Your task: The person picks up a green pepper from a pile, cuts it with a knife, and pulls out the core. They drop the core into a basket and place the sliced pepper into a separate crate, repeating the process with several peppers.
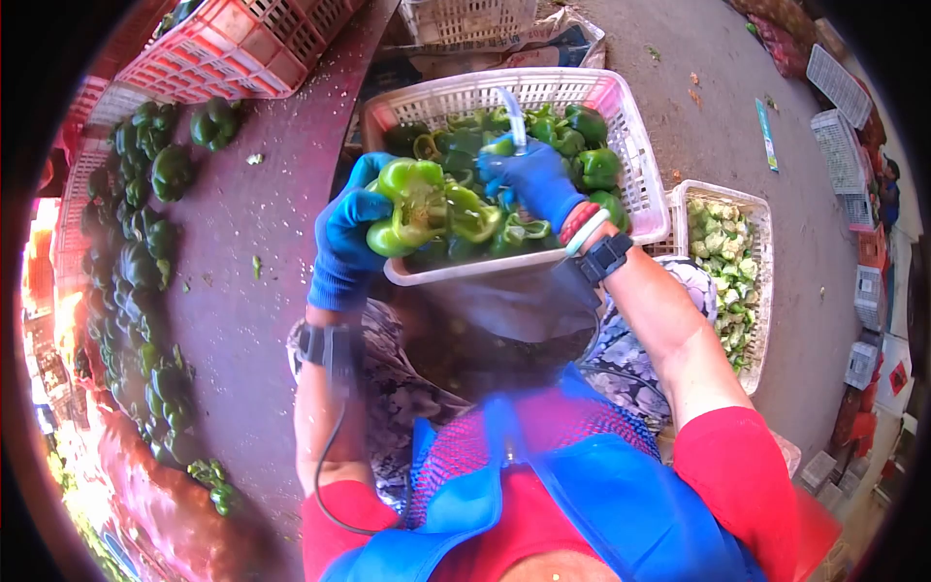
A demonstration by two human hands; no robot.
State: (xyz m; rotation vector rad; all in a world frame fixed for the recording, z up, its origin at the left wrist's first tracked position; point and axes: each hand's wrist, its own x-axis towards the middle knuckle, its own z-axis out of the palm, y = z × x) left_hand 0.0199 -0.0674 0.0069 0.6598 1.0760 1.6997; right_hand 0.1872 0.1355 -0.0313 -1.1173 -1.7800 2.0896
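Note:
My left hand, in a blue glove, is closed around a green bell pepper that is cut open, with its pale seeds and inner walls showing. My right hand, also gloved in blue, grips a slim, pale, curved knife-like tool that sticks up past the fingers; motion blur hides its exact kind. Beneath both hands stands a white plastic crate holding whole and cut green peppers. An opened pepper piece shows between my hands.
To the right, a smaller white crate holds pale green pepper cores. Many whole green peppers lie along the left, beside a red crate. A dark bag-like container sits between my knees. Stacked crates line the far right.

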